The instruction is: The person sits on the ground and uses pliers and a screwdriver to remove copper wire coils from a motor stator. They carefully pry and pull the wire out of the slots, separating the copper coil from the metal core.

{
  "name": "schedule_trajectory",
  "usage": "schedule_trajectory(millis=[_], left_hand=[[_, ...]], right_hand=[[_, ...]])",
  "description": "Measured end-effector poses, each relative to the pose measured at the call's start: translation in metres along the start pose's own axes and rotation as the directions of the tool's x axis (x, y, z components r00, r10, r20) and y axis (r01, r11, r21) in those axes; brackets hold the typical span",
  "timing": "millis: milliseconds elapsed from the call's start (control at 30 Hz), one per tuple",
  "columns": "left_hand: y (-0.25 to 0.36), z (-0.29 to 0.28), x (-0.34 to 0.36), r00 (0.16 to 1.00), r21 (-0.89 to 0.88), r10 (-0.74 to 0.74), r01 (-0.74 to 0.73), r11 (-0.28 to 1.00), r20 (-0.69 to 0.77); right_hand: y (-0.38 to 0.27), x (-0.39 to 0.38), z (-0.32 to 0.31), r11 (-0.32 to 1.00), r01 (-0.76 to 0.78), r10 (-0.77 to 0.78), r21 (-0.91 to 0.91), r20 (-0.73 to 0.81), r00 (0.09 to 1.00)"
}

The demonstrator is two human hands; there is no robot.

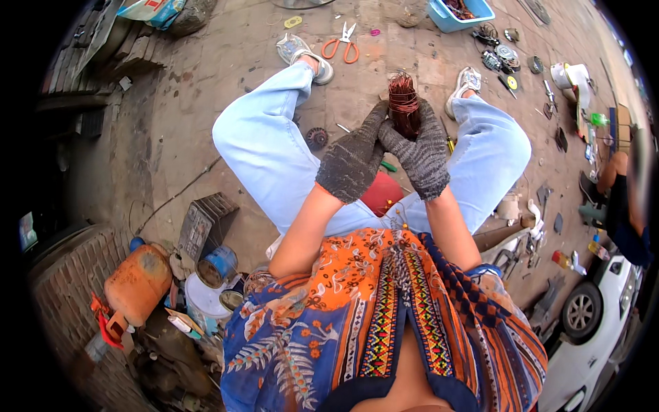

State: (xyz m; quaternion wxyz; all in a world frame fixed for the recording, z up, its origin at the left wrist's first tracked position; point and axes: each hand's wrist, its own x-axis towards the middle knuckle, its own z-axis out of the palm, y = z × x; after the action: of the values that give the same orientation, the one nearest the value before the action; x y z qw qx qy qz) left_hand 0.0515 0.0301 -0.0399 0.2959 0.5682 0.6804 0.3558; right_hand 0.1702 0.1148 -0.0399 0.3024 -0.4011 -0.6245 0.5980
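Both my hands wear grey knitted gloves and meet in front of me, between my knees. My left hand [351,159] and my right hand [420,156] together grip a bundle of reddish copper wire [403,103] that stands upright above the fingers. The lower end of the bundle is hidden inside the gloves. A red stool or block [382,193] shows below my hands, between my legs in pale blue jeans.
Orange-handled shears [342,45] lie on the paving past my left foot. A blue tub [458,14] stands at the top. Scrap parts and tools litter the right side, near a white car [597,309] and a seated person [621,199]. An orange canister [137,283] and tins sit lower left.
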Motion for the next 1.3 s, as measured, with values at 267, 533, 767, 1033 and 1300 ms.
schedule_trajectory(millis=[267,533,767,1033,1300], left_hand=[[-0.002,0.021,0.003,0.998,-0.179,0.051,-0.054,0.982,-0.022],[0.003,0.031,0.005,0.994,0.184,0.105,-0.108,0.977,0.028],[0.003,0.034,-0.003,0.957,-0.576,-0.169,0.002,0.818,-0.236],[0.016,0.019,0.002,0.959,-0.575,-0.184,0.027,0.818,-0.216],[0.016,0.023,0.007,0.978,-0.463,-0.11,0.016,0.886,-0.176]], right_hand=[[-0.01,-0.011,-0.006,0.994,-0.051,0.063,0.099,-0.114,0.992],[-0.013,-0.013,-0.01,0.995,0.056,-0.031,0.085,-0.268,0.963],[-0.012,-0.012,-0.014,0.989,-0.064,0.085,0.136,-0.159,0.984],[0.016,-0.006,-0.023,0.947,0.088,-0.163,-0.309,-0.225,0.961],[0.015,-0.005,-0.022,0.9,0.116,-0.217,-0.421,-0.2,0.955]])
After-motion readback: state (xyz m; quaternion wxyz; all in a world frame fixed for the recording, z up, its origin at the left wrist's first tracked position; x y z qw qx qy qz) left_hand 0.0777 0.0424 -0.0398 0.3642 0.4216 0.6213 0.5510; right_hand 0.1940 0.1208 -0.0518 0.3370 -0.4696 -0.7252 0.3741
